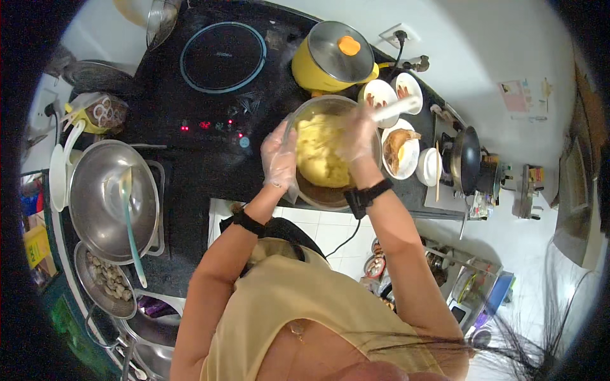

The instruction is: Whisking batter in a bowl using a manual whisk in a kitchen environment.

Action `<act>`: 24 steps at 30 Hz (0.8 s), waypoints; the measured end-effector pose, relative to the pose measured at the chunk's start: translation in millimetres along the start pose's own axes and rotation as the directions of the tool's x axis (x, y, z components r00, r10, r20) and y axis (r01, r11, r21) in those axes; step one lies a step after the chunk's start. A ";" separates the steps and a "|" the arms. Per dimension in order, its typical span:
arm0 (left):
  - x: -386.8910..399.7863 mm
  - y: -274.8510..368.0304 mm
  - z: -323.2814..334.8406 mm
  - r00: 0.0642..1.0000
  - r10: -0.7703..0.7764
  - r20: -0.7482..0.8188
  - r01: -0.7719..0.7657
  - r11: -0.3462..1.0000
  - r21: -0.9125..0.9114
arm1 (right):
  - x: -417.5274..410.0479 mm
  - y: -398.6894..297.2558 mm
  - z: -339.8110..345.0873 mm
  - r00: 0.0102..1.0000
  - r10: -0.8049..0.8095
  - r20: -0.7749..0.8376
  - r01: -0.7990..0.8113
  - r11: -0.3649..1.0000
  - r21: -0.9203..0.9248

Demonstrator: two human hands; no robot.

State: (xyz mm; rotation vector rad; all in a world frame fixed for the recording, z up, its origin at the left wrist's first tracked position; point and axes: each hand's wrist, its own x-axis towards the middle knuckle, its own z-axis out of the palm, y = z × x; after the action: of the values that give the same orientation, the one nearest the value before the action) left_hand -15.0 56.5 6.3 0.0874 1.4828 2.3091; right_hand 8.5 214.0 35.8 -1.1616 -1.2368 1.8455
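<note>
A large clear mixing bowl (317, 196) stands near the front edge of the black counter with a thick yellow mash (320, 157) in it. My left hand (279, 155), in a clear plastic glove, grips the bowl's left side. Over the bowl's right half, my right hand (358, 135) is closed around a utensil with a white handle (396, 108). The handle sticks out to the upper right. Motion blurs that hand, and the utensil's working end cannot be made out.
A yellow pot (312, 66) with a glass lid stands behind the bowl. White bowls of food (400, 150) line its right side. To the left are an induction hob (223, 57), a large steel bowl (95, 205) holding a spatula (128, 224), and a strainer of shellfish (128, 285).
</note>
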 end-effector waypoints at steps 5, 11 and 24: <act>3.7 -19.0 -8.9 0.999 0.000 -0.035 -0.002 0.999 -0.051 | -27.4 -0.2 -32.1 0.773 0.357 0.525 -0.419 0.908 0.000; 1.6 -20.6 -12.8 1.000 -0.014 -0.028 0.015 1.000 0.023 | -13.0 -47.1 -41.6 0.940 0.186 0.286 -0.168 0.982 -0.089; 0.3 -16.6 -7.5 0.997 -0.018 -0.075 0.023 0.997 0.076 | -40.1 -17.0 -24.1 0.821 0.352 0.450 -0.313 0.936 -0.160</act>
State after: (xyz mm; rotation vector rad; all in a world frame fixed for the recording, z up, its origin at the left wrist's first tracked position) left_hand -12.4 56.2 -11.7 0.0078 1.6022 2.2612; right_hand 47.6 195.3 60.4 -1.0499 -1.4480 2.4753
